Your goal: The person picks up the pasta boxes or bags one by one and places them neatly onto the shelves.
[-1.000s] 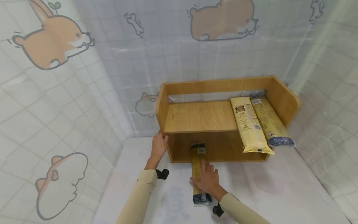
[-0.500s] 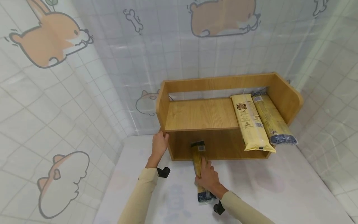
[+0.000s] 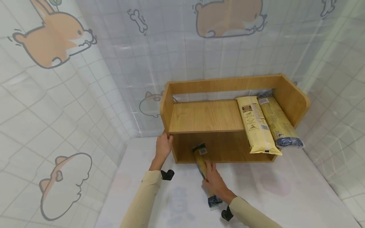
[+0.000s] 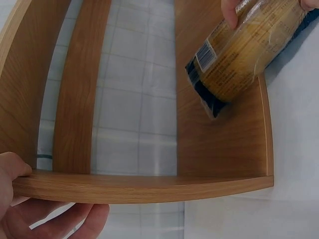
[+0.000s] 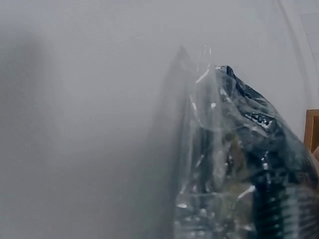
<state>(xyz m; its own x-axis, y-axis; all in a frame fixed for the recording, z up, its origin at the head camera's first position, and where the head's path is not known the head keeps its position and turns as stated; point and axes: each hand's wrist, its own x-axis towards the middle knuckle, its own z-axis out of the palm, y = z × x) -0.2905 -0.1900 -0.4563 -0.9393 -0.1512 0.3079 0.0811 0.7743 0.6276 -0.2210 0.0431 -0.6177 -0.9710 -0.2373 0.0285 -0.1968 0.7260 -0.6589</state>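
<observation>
A long clear-wrapped pack of yellow noodles (image 3: 201,159) with dark blue ends lies slanted in the head view, its far end inside the lower compartment of the wooden shelf (image 3: 203,117). My right hand (image 3: 215,182) grips its near half, thumb on the left side and fingers across the top. In the left wrist view the noodle pack (image 4: 239,62) tilts over the lower board, barcode at its end. My left hand (image 3: 163,147) holds the shelf's left side panel, with fingers (image 4: 92,219) on its outer face. The right wrist view has only the pack's crinkled dark end (image 5: 254,149).
On the upper board's right side lie a cream-yellow printed pack (image 3: 254,125) and another noodle pack (image 3: 278,122), both jutting past the front edge. The shelf stands on a white-covered table (image 3: 256,193), with patterned sheets (image 3: 171,57) behind and at the sides.
The noodle pack has turned from straight to slanted, its near end swinging right and its far end shifting slightly left. My right hand has gone from resting on it to gripping it. The left hand stays put.
</observation>
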